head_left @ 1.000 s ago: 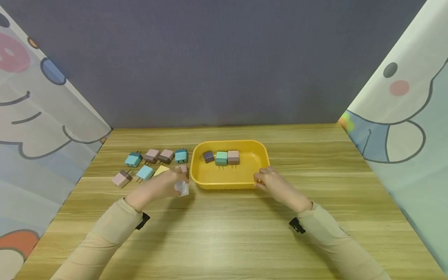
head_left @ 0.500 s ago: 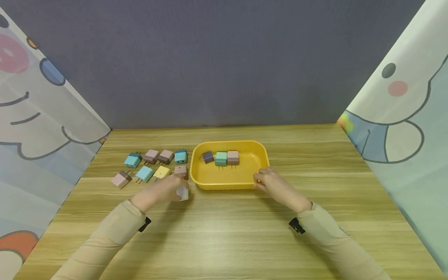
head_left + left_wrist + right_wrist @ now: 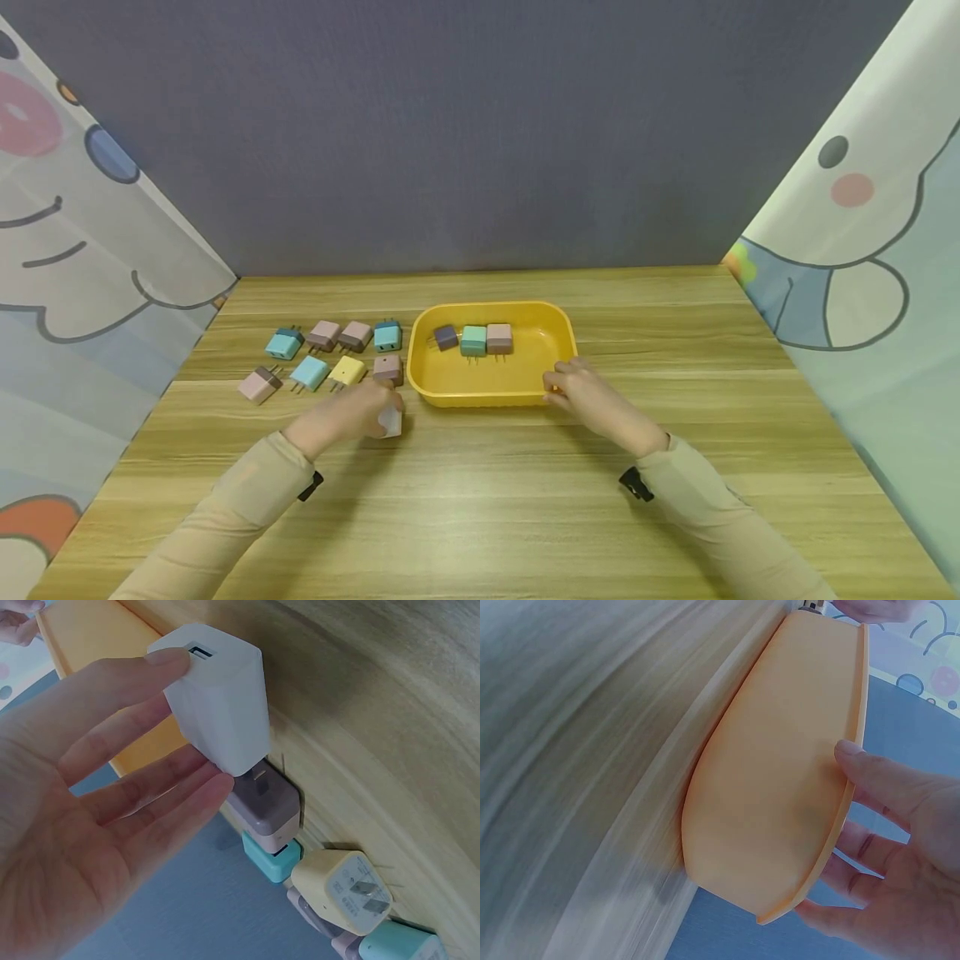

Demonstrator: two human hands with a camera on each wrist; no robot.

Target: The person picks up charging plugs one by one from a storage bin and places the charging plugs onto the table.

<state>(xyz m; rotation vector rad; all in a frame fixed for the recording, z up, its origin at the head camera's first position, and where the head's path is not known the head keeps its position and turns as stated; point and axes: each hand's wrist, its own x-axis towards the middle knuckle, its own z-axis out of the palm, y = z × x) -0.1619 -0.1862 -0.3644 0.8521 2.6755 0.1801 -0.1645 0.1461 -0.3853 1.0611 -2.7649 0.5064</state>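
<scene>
My left hand [image 3: 348, 410] pinches a white USB wall charger [image 3: 223, 705] just left of the tray's near corner. In the left wrist view, the thumb lies at its USB port while the other fingers reach along the far side. A pinkish-brown charger [image 3: 387, 369] lies just beyond that hand, with a yellow charger [image 3: 347, 371] to its left. My right hand [image 3: 592, 400] grips the near right rim of the yellow tray [image 3: 517, 375], its thumb [image 3: 849, 750] over the rim. Inside the tray are a dark purple charger [image 3: 446, 337], a mint green one [image 3: 473, 340] and a pinkish-brown one [image 3: 499, 338].
More chargers lie left of the tray, among them a teal one [image 3: 387, 335], a light blue one [image 3: 310, 372] and a pink one [image 3: 260, 384]. The wooden table [image 3: 495, 500] ends at a dark grey panel [image 3: 480, 142] behind, with printed curtains at both sides.
My left hand has drawn back slightly toward me with the white charger, uncovering the yellow and pinkish-brown chargers beyond it. The right hand and tray have stayed in place.
</scene>
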